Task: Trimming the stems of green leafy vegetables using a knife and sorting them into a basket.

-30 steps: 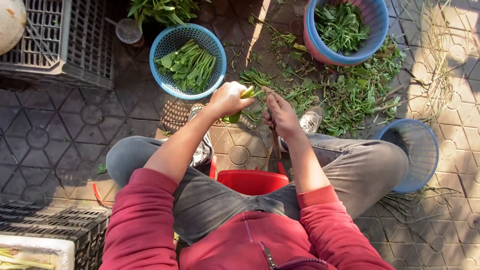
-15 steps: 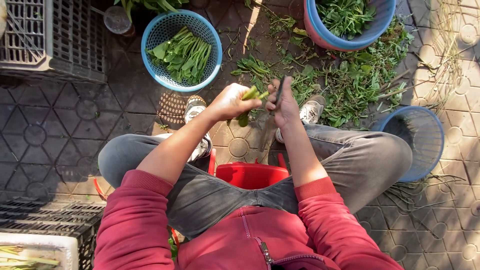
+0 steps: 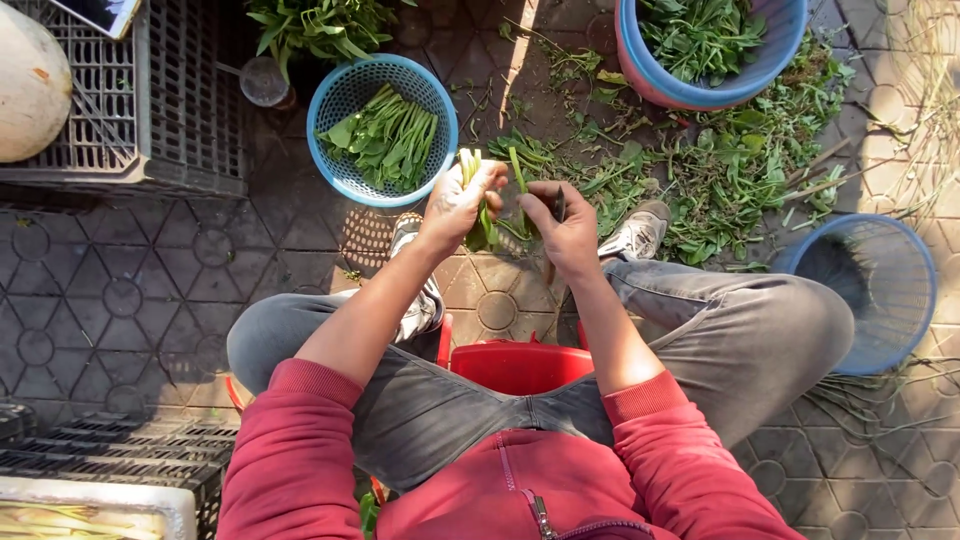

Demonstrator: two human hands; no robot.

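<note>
Green and pale at the cut ends, a small bunch of leafy stems [image 3: 487, 205] stands nearly upright in the view between the two hands, its long axis running away from the person: the light stem ends point toward the far blue baskets, while the darker leaves hang down below the fingers toward the paved floor [image 3: 130, 290]. The left hand [image 3: 458, 205] is closed around the bunch at its middle, thumb and fingers wrapped about the stems. The right hand [image 3: 565, 228] is just beside it, its grip pinched on a single thin green stem [image 3: 518, 180] that rises between the hands, tilted slightly to the left; a dark narrow thing sits against the fingers, too small to tell. The bunch hangs above the floor in front of the person's knees, over a sneaker [image 3: 415, 290]. Beyond the left hand sits a round light-blue mesh basket [image 3: 345, 95] holding trimmed stems laid side by side. Further right, a blue tub [image 3: 650, 80] is filled with loose greens, and a heap of scattered leaves and stalks [image 3: 720, 180] lies on the floor next to it. A red stool [image 3: 520, 365] shows between the person's legs.
</note>
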